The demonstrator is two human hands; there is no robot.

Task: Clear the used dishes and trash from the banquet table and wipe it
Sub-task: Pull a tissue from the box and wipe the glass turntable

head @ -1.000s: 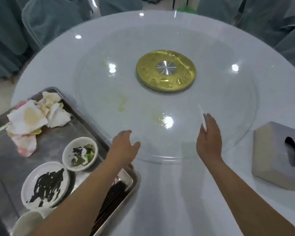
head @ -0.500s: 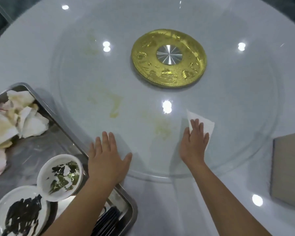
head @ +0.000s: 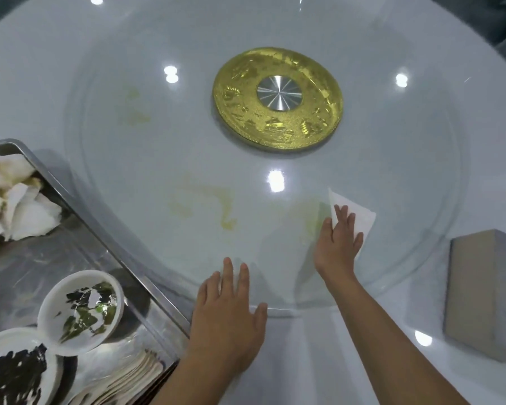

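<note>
Head-worn, looking steeply down and forward over the table from close above, wide-angle; turntable centred, tray at lower left.

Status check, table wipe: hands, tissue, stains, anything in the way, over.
Left hand flat on glass turntable edge. Right hand pressing tissue on glass. Yellow stains unwiped left of it. Nothing blocking; tray off to left.

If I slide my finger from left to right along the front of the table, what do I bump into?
Crumpled napkins → dirty small bowl → left hand → right hand pressing a white tissue → tissue box.
</note>
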